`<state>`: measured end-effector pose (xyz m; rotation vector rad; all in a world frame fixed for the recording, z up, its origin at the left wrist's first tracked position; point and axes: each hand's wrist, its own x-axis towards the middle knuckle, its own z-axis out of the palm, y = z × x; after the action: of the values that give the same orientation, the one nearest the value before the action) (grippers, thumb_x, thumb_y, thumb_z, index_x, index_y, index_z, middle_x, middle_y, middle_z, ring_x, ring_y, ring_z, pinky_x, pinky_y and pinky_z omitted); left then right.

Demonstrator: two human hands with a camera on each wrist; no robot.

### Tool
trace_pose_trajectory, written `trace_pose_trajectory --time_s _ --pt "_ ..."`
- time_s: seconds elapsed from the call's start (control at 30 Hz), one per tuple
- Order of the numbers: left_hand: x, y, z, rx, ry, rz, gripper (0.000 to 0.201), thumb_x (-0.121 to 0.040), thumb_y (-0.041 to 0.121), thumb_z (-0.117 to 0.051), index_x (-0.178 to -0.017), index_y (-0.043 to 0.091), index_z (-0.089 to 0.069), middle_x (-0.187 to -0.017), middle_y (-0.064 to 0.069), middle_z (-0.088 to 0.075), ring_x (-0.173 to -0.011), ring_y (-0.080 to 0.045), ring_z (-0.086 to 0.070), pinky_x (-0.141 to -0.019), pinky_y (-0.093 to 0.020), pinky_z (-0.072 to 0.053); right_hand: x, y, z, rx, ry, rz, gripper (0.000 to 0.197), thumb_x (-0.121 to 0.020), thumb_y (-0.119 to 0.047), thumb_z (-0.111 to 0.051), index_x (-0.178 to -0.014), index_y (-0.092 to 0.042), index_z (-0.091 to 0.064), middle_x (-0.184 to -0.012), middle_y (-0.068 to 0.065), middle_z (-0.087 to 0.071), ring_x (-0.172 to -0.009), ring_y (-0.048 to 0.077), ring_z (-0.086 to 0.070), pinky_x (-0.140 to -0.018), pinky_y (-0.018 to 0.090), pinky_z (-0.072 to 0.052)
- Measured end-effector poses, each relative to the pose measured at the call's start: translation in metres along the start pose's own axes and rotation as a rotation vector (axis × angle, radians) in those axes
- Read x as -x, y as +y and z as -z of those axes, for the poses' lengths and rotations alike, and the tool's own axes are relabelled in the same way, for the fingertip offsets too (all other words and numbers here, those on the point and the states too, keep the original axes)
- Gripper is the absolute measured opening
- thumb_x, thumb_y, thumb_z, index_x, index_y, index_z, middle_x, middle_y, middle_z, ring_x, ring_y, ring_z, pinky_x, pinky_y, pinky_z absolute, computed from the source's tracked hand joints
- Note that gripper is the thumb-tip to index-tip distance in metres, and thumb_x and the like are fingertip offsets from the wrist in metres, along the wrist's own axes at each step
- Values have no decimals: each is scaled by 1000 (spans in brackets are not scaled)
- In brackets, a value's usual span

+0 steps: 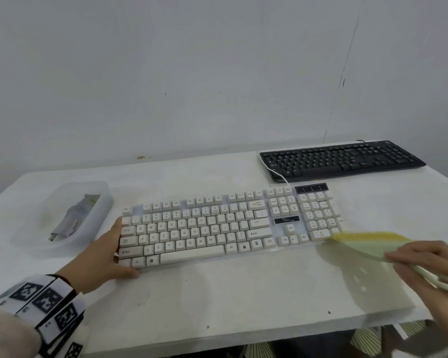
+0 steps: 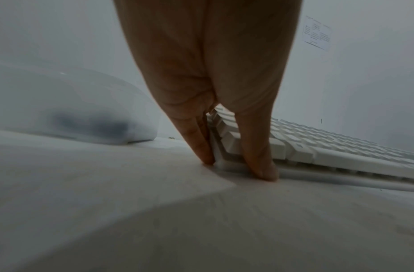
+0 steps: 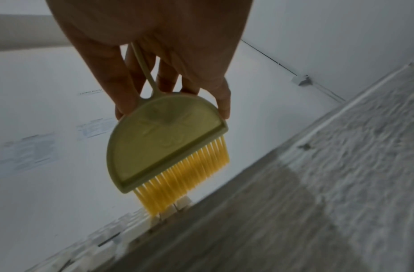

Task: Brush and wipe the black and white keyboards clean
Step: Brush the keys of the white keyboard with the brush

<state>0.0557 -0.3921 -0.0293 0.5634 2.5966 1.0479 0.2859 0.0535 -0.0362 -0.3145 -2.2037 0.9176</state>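
The white keyboard (image 1: 217,228) lies across the middle of the table. Behind it to the right is the black keyboard (image 1: 342,160). My left hand (image 1: 106,251) braces the white keyboard's left end: straight fingers lie along its side edge and the thumb sits at the front corner, as the left wrist view shows (image 2: 238,169). My right hand (image 1: 429,264) grips the handle of a pale green brush (image 1: 367,244) with yellow bristles. The bristles touch the keys at the keyboard's front right corner (image 3: 175,208). In the right wrist view my fingers (image 3: 171,82) wrap the brush (image 3: 164,141).
A translucent plastic tub (image 1: 62,189) holding a crumpled grey cloth (image 1: 73,218) stands left of the white keyboard. A white cable (image 1: 274,174) curves beside the black keyboard's left end. The white table (image 1: 217,293) ends close in front; a wall rises behind.
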Motion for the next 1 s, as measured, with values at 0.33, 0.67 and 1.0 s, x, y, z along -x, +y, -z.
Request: trace_pose_trajectory --time_s 0.33,0.67,1.0 --pt "-7 -4 8 -85 -57 48 99 -62 9 -86 -134 36 -24 -111 15 -62 -90 11 -60 -66 -9 -49 2 -39 -15 -164 14 53 24 -73 -13 -63 -81 -32 -73 -92 -11 -61 -94 -1 -56 -81 8 -40" --pt "-18 -18 22 -51 -169 121 121 -25 64 -86 -130 43 -31 -113 14 -67 -101 -3 -64 -96 -33 -50 -3 -49 -30 -101 -43 181 32 -83 -14 -70 -109 -32 -64 -106 -24 -62 -98 -9 -57 -81 0 -38" --pt "-18 -16 25 -84 -199 180 124 -25 66 -85 -133 37 -31 -119 13 -62 -107 -3 -61 -98 -29 -48 -1 -61 -38 -68 -133 182 31 -88 -52 -47 -114 -41 -61 -107 -23 -62 -98 -4 -60 -82 2 -40"
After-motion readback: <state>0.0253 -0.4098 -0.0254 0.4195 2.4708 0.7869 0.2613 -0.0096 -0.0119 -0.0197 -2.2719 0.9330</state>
